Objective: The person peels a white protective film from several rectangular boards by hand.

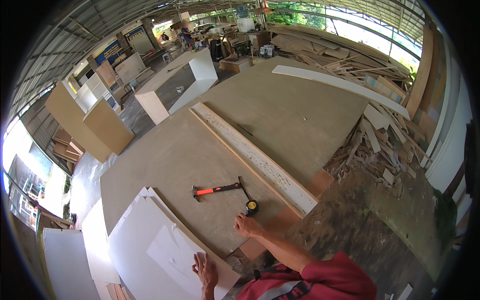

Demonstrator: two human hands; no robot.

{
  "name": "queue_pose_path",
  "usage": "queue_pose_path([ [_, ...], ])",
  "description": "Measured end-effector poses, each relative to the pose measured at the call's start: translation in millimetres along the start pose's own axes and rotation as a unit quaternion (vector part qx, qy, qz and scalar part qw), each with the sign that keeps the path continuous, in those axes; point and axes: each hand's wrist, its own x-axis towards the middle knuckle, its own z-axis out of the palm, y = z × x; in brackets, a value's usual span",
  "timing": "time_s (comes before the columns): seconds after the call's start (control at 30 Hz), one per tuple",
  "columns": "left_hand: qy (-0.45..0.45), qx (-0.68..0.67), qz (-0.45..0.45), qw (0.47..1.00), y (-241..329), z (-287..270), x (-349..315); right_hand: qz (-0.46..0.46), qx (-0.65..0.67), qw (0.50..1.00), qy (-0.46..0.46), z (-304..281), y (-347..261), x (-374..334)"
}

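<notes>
My left hand (205,271) rests with fingers spread on a white panel (142,250), which lies on other sheets at the table's near left. My right hand (245,225) is over the brown board surface (150,150) with its fingers curled in; whether something small is in them is hidden. Just beyond it lies a black tape measure (251,206) with a yellow disc. A thin black strip runs from the tape measure toward a hammer (215,190) with an orange and black handle. Past these, a long, narrow wood-edged panel (255,160) lies diagonally, its pale face speckled with dark marks.
A long white strip (340,85) lies along the table's far right edge. Wood offcuts (385,145) are heaped beside the table on the right. An open cabinet frame (175,80) and brown panels (107,125) stand at the far left. Another person (186,35) is in the background.
</notes>
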Motion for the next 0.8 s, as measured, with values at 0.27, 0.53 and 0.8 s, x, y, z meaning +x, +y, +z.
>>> queue_pose_path([
  [0.27,0.004,0.001,0.008,1.0,-11,8,11,0.028,0.011,0.999,0.012,0,0,1],
  [0.53,0.025,-0.035,0.03,0.999,-30,17,24,0.047,0.02,0.999,-0.007,2,-7,5],
  [0.8,-0.031,-0.014,0.07,0.997,-31,0,-1,0.064,0.0,0.997,-0.039,2,-1,8],
])
